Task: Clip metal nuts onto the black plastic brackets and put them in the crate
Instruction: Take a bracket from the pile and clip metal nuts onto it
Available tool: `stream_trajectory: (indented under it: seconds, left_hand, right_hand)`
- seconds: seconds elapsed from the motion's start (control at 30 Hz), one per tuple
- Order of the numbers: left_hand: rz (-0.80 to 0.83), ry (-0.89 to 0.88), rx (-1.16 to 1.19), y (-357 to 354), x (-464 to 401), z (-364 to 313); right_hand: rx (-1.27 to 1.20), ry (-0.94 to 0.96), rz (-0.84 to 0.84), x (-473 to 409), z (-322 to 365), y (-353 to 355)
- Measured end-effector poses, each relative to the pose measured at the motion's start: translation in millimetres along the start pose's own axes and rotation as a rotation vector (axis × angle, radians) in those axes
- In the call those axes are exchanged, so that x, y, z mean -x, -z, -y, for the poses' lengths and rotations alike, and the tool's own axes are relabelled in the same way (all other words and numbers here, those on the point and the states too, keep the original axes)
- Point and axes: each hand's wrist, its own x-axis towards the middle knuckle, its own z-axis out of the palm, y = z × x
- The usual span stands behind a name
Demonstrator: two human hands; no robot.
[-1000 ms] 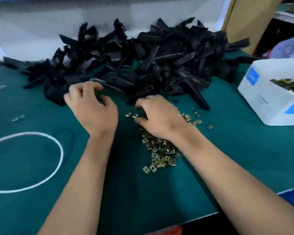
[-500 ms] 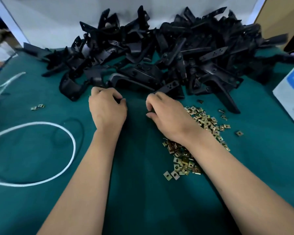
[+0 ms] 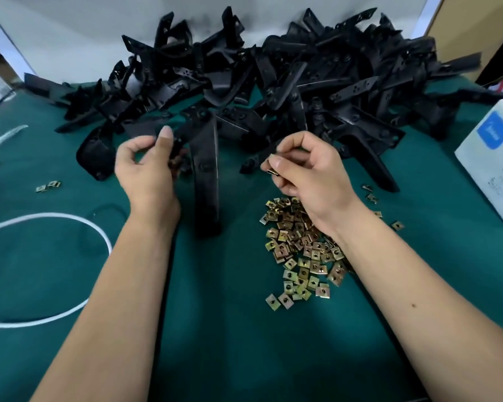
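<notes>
Fingers of the left hand curled round a long black bracket, lifted before the bracket pile. Right hand pinched one metal nut above loose nuts on the green surface.

brackets: glossy black plastic | nuts: brassy metal | table: green cloth
</notes>
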Motion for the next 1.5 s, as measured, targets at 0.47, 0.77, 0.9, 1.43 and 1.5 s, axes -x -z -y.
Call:
stream_trajectory:
  seconds: [0.47,0.77,0.9,1.43,1.5]
  left_hand:
    - [0.217,-0.327,-0.061,-6,11,-48]
    - [0.710,-0.754,-1.087,-13,36,7]
    - [0.712,-0.605,-1.140,-10,33,22]
    - [0.623,-0.616,-1.188,-20,45,16]
    - [0.617,-0.597,-1.207,-21,47,14]
  right_hand:
    - [-0.095,-0.019,0.032,-2,2,3]
    - [0.100,0.036,-0.030,-2,-4,1]
    - [0.185,0.026,-0.064,-3,-5,2]
    - [0.214,0.069,0.000,-1,-10,-5]
    - [0.172,0.045,0.004,0,-9,-6]
